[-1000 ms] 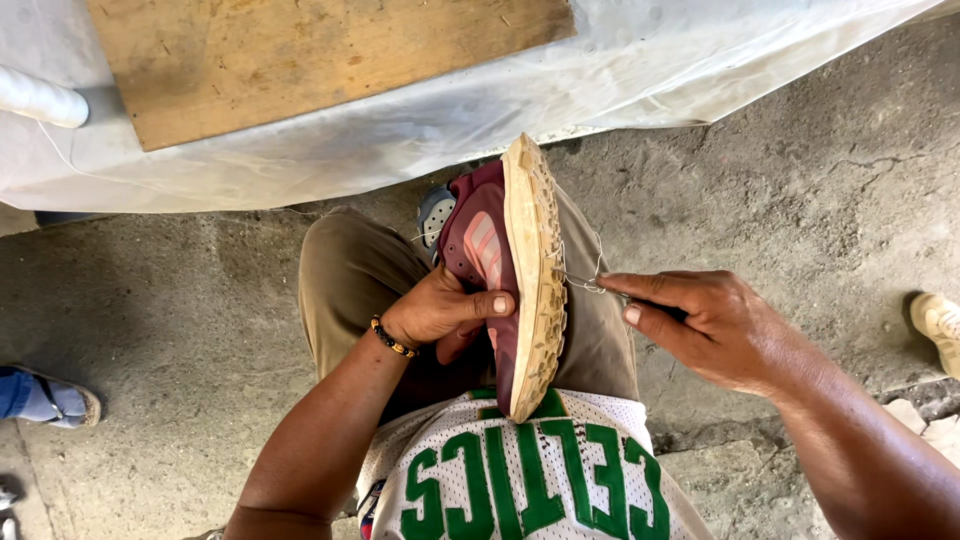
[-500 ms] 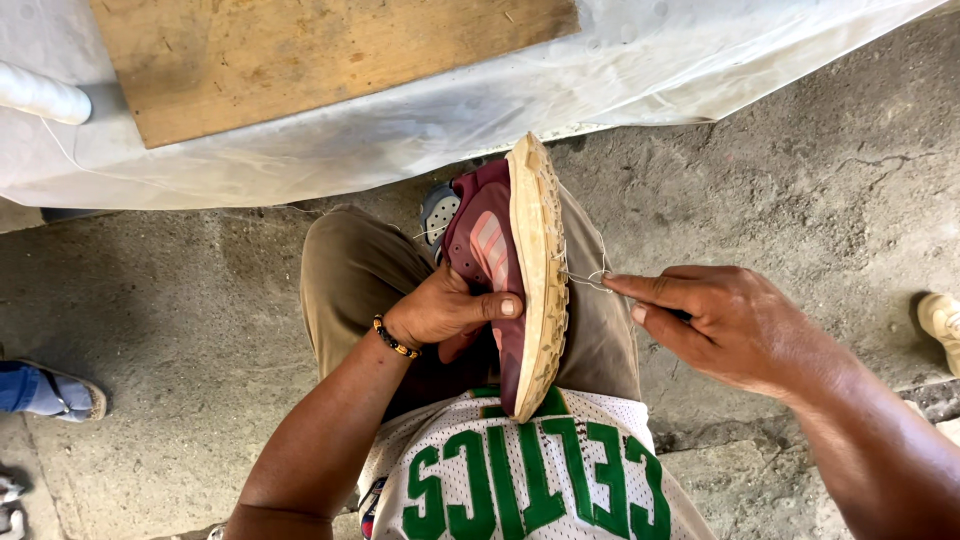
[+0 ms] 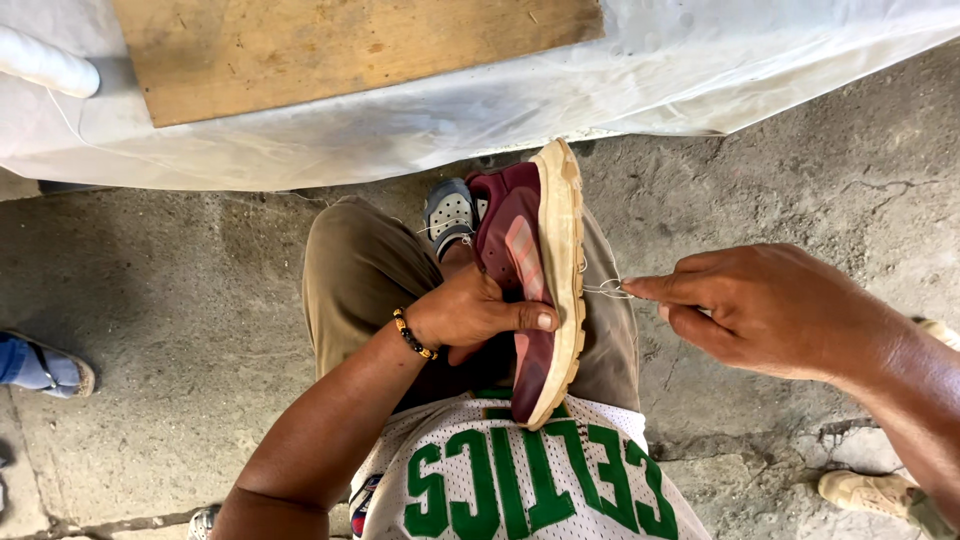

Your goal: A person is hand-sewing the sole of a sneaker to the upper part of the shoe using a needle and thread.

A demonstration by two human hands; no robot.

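A maroon sneaker with a worn cream sole stands on its side between my knees, toe pointing away. My left hand grips its upper, thumb pressed near the sole edge. My right hand is just right of the sole, fingertips pinched on a thin pale thread that runs into the sole's edge. Any tool inside the right hand is hidden.
A wooden board lies on a white plastic sheet ahead. Cracked concrete floor is all around. My grey clog shows behind the shoe. Another person's sandalled foot is at left; a beige shoe at lower right.
My right hand has drawn slightly away from the sole, pulling the thread taut. The left hand keeps its hold on the sneaker.
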